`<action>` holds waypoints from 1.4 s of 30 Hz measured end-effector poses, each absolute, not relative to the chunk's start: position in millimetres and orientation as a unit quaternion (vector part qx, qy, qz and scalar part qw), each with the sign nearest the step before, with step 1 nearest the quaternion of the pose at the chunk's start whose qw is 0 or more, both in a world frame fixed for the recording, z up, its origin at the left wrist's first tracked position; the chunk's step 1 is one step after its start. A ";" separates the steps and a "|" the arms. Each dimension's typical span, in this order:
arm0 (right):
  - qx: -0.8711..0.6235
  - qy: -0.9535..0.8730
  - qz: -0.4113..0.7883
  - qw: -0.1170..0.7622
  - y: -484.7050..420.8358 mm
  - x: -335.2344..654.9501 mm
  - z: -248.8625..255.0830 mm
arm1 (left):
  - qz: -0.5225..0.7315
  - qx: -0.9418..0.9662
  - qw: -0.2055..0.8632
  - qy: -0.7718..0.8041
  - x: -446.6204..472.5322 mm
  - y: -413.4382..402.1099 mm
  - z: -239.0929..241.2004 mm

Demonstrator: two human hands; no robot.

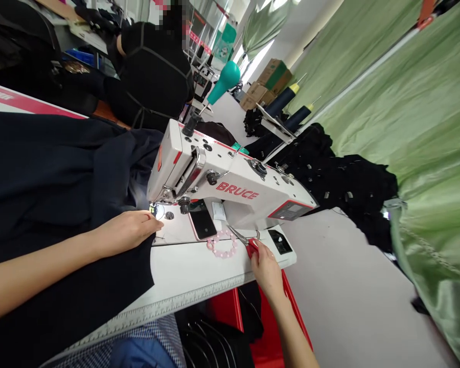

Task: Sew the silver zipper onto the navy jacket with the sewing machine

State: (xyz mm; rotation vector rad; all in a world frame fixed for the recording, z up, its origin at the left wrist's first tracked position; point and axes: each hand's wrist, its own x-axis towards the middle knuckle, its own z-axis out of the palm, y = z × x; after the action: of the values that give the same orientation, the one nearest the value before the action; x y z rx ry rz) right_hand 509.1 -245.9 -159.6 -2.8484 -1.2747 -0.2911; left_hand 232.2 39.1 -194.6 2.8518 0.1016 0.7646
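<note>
My left hand lies flat on dark navy fabric, fingers closed together, close to the needle area of a white Bruce sewing machine. My right hand grips red-handled thread snips at the machine table's right edge, blades pointing toward the machine. A pink bead bracelet and a phone lie on the machine bed between my hands.
A person in black sits at the station ahead. Black fabric pieces are piled to the right, near thread cones. Green curtain hangs on the right. A red bin stands under the table edge.
</note>
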 end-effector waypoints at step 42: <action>-0.884 -0.452 -0.041 -0.113 -268.7 549.2 -133.4 | 0.317 0.939 0.123 0.053 233.1 37.8 -189.2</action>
State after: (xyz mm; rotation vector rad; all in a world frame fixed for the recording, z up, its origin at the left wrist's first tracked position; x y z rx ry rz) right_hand 549.2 -268.7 -133.4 -2.9962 -1.5325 -0.1389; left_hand 233.1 37.8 -189.2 2.7390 0.1545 0.9235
